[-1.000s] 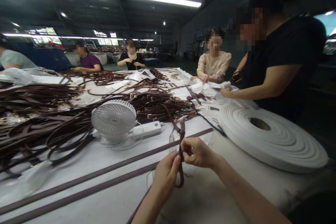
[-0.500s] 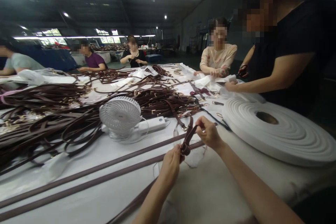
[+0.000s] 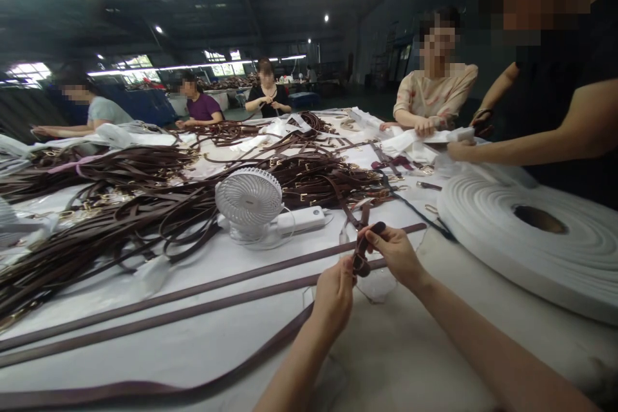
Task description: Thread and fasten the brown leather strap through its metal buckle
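Our right hand moved nearer our left hand; both pinched the brown strap, held above the table. We judged it light, pliable; best pinched across its width.

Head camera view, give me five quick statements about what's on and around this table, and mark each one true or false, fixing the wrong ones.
1. The left hand and the right hand both hold a dark brown strap. True.
2. The fan is black. False: the fan is white.
3. A large white roll sits to the right of both hands. True.
4. The pink tie lies on the white roll. False: the pink tie lies over a bundle of brown straps at the far left.
5. Two long, straight straps lie on the table. True.
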The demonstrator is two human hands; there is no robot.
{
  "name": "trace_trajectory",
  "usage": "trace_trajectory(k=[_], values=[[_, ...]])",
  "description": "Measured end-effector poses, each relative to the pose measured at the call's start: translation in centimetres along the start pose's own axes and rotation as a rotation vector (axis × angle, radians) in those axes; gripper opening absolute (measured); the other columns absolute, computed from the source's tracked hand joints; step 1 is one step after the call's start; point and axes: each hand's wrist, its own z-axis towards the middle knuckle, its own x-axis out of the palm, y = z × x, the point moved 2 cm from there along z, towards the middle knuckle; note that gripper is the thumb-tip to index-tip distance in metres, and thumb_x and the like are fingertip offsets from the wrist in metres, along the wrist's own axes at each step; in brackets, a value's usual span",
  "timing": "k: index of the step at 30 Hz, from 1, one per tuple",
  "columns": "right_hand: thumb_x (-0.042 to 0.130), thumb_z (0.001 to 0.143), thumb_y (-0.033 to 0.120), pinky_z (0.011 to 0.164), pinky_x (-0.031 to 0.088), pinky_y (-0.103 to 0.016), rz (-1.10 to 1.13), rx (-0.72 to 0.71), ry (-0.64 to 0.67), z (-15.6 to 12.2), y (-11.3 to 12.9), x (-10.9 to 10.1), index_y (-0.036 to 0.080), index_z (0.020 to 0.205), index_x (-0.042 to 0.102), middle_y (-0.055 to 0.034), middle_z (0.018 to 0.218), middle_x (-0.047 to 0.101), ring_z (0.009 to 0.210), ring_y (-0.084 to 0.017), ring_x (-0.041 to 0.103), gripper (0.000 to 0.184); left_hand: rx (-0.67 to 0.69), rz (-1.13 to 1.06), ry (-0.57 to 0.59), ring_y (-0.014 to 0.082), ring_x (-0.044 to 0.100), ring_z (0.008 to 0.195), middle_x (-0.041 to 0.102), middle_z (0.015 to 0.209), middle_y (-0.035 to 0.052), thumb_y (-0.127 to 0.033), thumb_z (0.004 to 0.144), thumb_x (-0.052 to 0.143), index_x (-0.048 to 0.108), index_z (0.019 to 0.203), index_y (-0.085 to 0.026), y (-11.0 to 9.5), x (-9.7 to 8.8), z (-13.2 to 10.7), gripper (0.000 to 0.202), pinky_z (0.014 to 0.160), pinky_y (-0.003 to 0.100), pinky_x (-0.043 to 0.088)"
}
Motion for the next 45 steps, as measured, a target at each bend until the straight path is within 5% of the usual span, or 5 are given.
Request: trace_trajectory(k=[7,15,21,29,45], values=[[0.095,0.058,0.055,0.061,0.048,-0.026,0.188,-0.004,-0.139,1.6,1.3,-1.4,0.021,0.075,0.072,0.0013,0.074,0.064,0.065,-0.012,0.054,0.044,-0.066,-0.026,0.092,0.0168,0.048,0.062,0.053,0.066,0.0021,-0.069,0.098,0.026,0.069,0.093,-0.019,0.3,1.9,-0.5,0.066,0.063,0.029,0.036],[0.06,0.096,0.056,0.068,0.045,-0.033,0.323,0.095,0.607,-2.5,4.0,2.5,0.022,0.068,0.063,0.0003,0.067,0.05,0.062,-0.015,0.048,0.045,-0.226,-0.723,-0.012,0.0156,0.055,0.079,0.065,0.087,0.0078,-0.07,0.079,0.067,0.072,0.099,-0.013,0.4,0.9,0.8,0.061,0.066,0.024,0.043],[0.056,0.095,0.061,0.06,0.038,-0.032,0.054,0.031,0.744,-3.4,5.3,1.2,0.021,0.055,0.062,-0.0012,0.055,0.047,0.054,-0.016,0.042,0.057,-0.013,-0.842,-0.021,0.0094,0.053,0.07,0.063,0.082,0.0024,-0.042,0.079,0.082,0.068,0.092,-0.014,-2.2,-0.3,-0.5,0.034,0.066,0.022,0.045],[0.071,0.085,0.062,0.066,0.044,-0.034,-0.111,0.112,0.618,-2.6,3.8,0.7,0.017,0.08,0.075,-0.0055,0.07,0.063,0.067,-0.021,0.056,0.046,-0.072,-0.817,0.047,0.012,0.059,0.079,0.065,0.09,0.0029,-0.036,0.073,0.087,0.066,0.11,-0.016,-2.6,0.1,-0.7,0.047,0.072,0.023,0.05],[0.06,0.098,0.047,0.057,0.035,-0.031,-0.495,-0.229,0.477,-2.6,4.6,1.7,0.019,0.055,0.059,-0.0017,0.061,0.052,0.059,-0.015,0.048,0.051,0.034,-0.729,-0.093,0.0192,0.067,0.095,0.072,0.102,0.0063,-0.031,0.071,0.088,0.071,0.104,-0.017,-1.4,-1.8,0.4,0.04,0.086,0.03,0.055]])
